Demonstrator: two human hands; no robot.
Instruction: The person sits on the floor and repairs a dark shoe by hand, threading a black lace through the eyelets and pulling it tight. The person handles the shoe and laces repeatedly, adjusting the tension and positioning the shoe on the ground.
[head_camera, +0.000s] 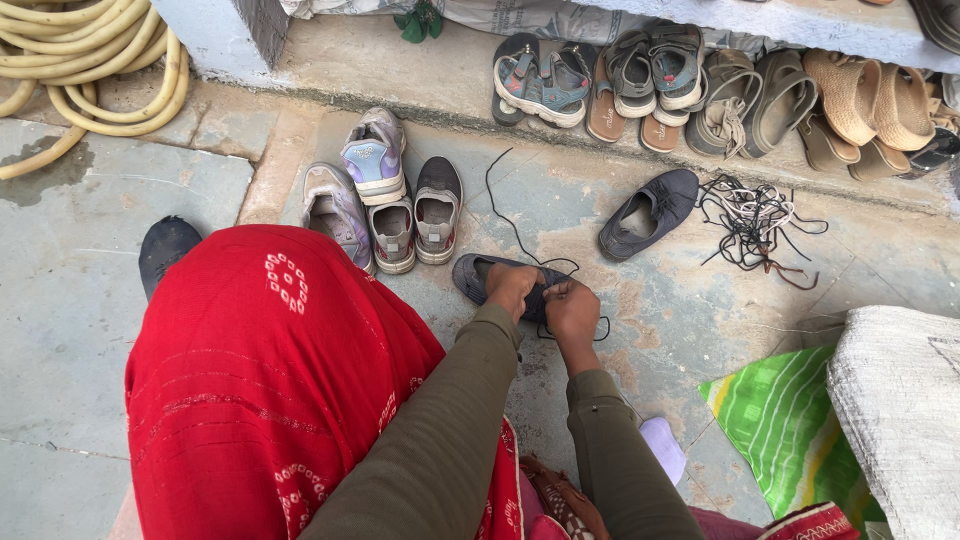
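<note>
A dark grey shoe (478, 274) lies on the stone floor in front of me. My left hand (510, 286) rests on its upper and grips it. My right hand (572, 308) is beside it, fingers pinched on a black lace (510, 222) that trails away from the shoe toward the step. Both arms wear olive sleeves. A matching dark shoe (650, 212) lies apart to the right, unlaced.
A tangle of loose laces (752, 222) lies right of the second shoe. Grey and lilac sneakers (385, 195) stand to the left. Sandals (700, 85) line the step. A yellow hose (85, 55), a green cloth (785, 425) and a white sack (900, 410) are around.
</note>
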